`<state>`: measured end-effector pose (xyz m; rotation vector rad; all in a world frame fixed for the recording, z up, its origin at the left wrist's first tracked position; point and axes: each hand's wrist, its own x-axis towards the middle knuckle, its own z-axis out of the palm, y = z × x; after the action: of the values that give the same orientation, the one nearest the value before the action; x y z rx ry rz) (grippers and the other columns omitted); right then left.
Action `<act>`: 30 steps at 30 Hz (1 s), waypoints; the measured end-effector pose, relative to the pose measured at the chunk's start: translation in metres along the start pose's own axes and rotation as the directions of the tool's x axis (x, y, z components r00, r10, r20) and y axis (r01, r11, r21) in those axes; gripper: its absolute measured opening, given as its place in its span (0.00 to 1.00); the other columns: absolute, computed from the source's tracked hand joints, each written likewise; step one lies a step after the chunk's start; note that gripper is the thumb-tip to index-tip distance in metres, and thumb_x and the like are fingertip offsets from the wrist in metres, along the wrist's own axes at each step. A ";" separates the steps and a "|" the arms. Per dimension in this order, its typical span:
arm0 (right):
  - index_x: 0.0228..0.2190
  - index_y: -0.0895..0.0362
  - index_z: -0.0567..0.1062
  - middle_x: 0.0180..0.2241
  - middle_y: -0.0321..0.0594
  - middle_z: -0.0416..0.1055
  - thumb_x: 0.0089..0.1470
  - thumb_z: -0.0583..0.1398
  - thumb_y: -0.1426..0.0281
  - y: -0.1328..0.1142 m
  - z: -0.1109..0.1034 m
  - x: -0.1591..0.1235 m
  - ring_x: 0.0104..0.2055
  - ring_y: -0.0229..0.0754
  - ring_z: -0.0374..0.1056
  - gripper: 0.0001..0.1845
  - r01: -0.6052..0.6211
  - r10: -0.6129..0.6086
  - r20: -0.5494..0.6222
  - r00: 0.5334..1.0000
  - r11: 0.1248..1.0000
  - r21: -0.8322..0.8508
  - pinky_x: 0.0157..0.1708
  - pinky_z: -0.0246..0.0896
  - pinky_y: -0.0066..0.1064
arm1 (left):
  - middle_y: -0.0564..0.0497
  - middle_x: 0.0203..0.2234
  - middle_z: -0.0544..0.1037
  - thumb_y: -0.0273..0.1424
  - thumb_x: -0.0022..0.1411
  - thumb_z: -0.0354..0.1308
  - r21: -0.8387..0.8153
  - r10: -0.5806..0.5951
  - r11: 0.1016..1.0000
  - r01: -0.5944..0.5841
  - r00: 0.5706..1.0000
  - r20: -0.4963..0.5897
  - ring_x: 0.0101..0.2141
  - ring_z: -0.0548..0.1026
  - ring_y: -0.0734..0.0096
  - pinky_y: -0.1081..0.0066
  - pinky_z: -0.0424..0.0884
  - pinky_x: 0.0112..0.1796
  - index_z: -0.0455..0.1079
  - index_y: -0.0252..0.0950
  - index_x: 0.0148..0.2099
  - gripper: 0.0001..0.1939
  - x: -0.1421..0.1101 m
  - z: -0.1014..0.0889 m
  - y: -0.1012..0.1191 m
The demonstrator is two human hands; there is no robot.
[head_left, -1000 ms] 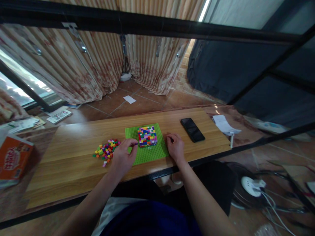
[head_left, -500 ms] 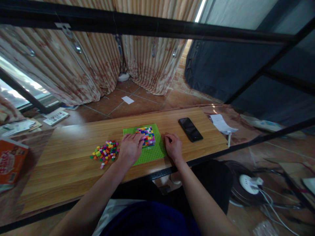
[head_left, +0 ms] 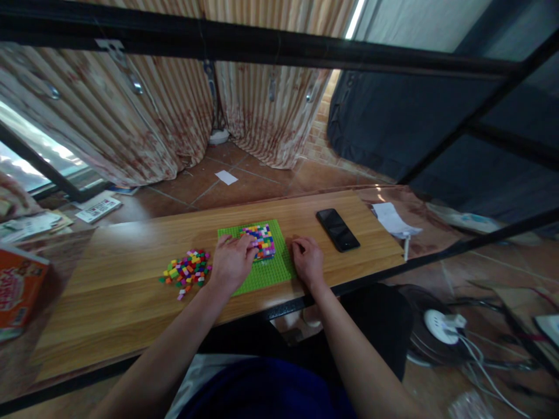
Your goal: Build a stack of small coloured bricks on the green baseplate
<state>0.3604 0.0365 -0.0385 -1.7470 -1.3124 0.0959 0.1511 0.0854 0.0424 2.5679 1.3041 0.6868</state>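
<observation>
A bright green studded baseplate lies on the wooden table. On its far part stands a low block of multicoloured toy bricks. My left hand is over the left side of the block, fingers bent and thumb close to the index finger at the bricks. Whatever lies between those fingertips is too small to make out. Loosely curled, my right hand rests at the baseplate's right edge with nothing visible in it. Left of the plate is a pile of loose small bricks in many colours.
A black phone lies on the table to the right. Papers are past the table's right end. An orange box stands at the far left. A dark metal bar crosses overhead. A white power strip sits lower right.
Hardly anything differs: my left hand has shifted very slightly at the brick block. The right hand has stayed in place.
</observation>
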 end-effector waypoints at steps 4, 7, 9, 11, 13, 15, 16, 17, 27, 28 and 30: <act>0.29 0.56 0.78 0.33 0.43 0.74 0.56 0.55 0.70 0.000 0.000 0.000 0.38 0.44 0.69 0.12 -0.006 0.006 0.009 1.000 1.000 -0.002 0.41 0.63 0.35 | 0.51 0.31 0.82 0.33 0.62 0.54 0.004 -0.027 1.000 0.027 0.999 -0.035 0.34 0.78 0.62 0.59 0.66 0.46 0.71 0.39 0.39 0.06 -0.001 0.005 0.001; 0.28 0.56 0.78 0.33 0.44 0.74 0.56 0.55 0.71 0.000 -0.001 0.000 0.38 0.44 0.69 0.12 -0.003 0.003 0.013 1.000 1.000 -0.001 0.41 0.63 0.35 | 0.51 0.28 0.81 0.33 0.62 0.54 -0.001 -0.051 0.999 0.051 0.996 -0.076 0.32 0.78 0.62 0.60 0.67 0.43 0.71 0.39 0.37 0.06 -0.002 0.009 0.002; 0.28 0.56 0.78 0.33 0.44 0.74 0.56 0.55 0.71 -0.001 -0.001 0.000 0.37 0.44 0.69 0.12 -0.002 0.002 0.014 1.000 1.000 0.000 0.41 0.63 0.35 | 0.51 0.27 0.81 0.33 0.62 0.53 -0.016 -0.069 0.998 0.068 0.991 -0.110 0.31 0.78 0.62 0.61 0.68 0.42 0.71 0.39 0.37 0.06 -0.003 0.011 0.003; 0.28 0.56 0.78 0.33 0.44 0.74 0.56 0.55 0.71 -0.002 -0.002 0.000 0.38 0.44 0.69 0.12 -0.006 0.006 0.013 1.000 1.000 -0.005 0.41 0.63 0.35 | 0.50 0.27 0.81 0.32 0.62 0.53 -0.037 -0.087 0.996 0.083 0.986 -0.140 0.31 0.78 0.62 0.61 0.68 0.41 0.71 0.38 0.38 0.07 -0.004 0.013 0.004; 0.29 0.56 0.78 0.33 0.44 0.74 0.56 0.55 0.71 -0.002 -0.002 0.000 0.38 0.44 0.69 0.12 -0.009 0.009 0.012 1.000 1.000 -0.009 0.41 0.64 0.35 | 0.50 0.27 0.80 0.32 0.62 0.52 -0.064 -0.106 0.993 0.096 0.981 -0.165 0.31 0.78 0.62 0.61 0.69 0.41 0.71 0.38 0.38 0.07 -0.006 0.014 0.005; 0.29 0.56 0.78 0.33 0.44 0.74 0.56 0.55 0.71 -0.002 -0.002 0.000 0.39 0.44 0.69 0.12 -0.014 0.014 0.014 1.000 1.000 -0.010 0.42 0.64 0.35 | 0.50 0.28 0.81 0.31 0.62 0.52 -0.091 -0.118 0.991 0.103 0.977 -0.178 0.32 0.78 0.62 0.61 0.69 0.41 0.71 0.38 0.38 0.07 -0.008 0.014 0.006; 0.29 0.56 0.78 0.34 0.44 0.74 0.56 0.55 0.70 -0.002 -0.002 0.000 0.39 0.44 0.69 0.12 -0.016 0.016 0.016 1.000 1.000 -0.009 0.42 0.64 0.35 | 0.50 0.29 0.81 0.31 0.61 0.52 -0.105 -0.120 0.989 0.102 0.977 -0.179 0.32 0.78 0.62 0.61 0.69 0.42 0.71 0.38 0.38 0.07 -0.009 0.013 0.006; 0.29 0.56 0.78 0.34 0.44 0.74 0.56 0.55 0.70 -0.002 -0.001 0.000 0.39 0.44 0.69 0.12 -0.017 0.018 0.018 1.000 1.000 -0.011 0.42 0.63 0.35 | 0.50 0.29 0.81 0.30 0.62 0.52 -0.120 -0.119 0.988 0.098 0.977 -0.178 0.33 0.78 0.62 0.61 0.69 0.42 0.71 0.38 0.39 0.07 -0.010 0.013 0.006; 0.30 0.58 0.78 0.34 0.45 0.74 0.57 0.55 0.71 -0.003 -0.002 0.000 0.39 0.44 0.68 0.12 -0.001 0.001 0.024 1.000 1.000 -0.010 0.42 0.63 0.35 | 0.49 0.33 0.80 0.27 0.63 0.51 -0.115 -0.019 0.993 -0.006 0.977 -0.214 0.37 0.76 0.63 0.61 0.68 0.43 0.72 0.38 0.42 0.09 -0.024 0.011 0.009; 0.30 0.58 0.78 0.34 0.45 0.74 0.57 0.55 0.71 -0.003 -0.002 0.000 0.39 0.44 0.68 0.12 -0.002 0.002 0.025 1.000 1.000 -0.012 0.42 0.63 0.35 | 0.48 0.35 0.80 0.27 0.63 0.51 -0.102 -0.002 0.995 -0.021 0.977 -0.213 0.38 0.76 0.63 0.61 0.68 0.43 0.72 0.37 0.43 0.10 -0.026 0.012 0.009; 0.30 0.57 0.78 0.34 0.44 0.74 0.57 0.55 0.71 -0.002 -0.002 0.000 0.39 0.45 0.68 0.12 -0.009 0.009 0.024 1.000 1.000 -0.020 0.42 0.63 0.36 | 0.47 0.37 0.80 0.28 0.64 0.50 -0.085 0.023 0.996 -0.042 0.978 -0.209 0.39 0.75 0.62 0.60 0.68 0.44 0.73 0.38 0.43 0.10 -0.028 0.014 0.008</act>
<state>0.3599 0.0352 -0.0358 -1.7734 -1.3273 0.1103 0.1496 0.0588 0.0238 2.5058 1.2597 1.0198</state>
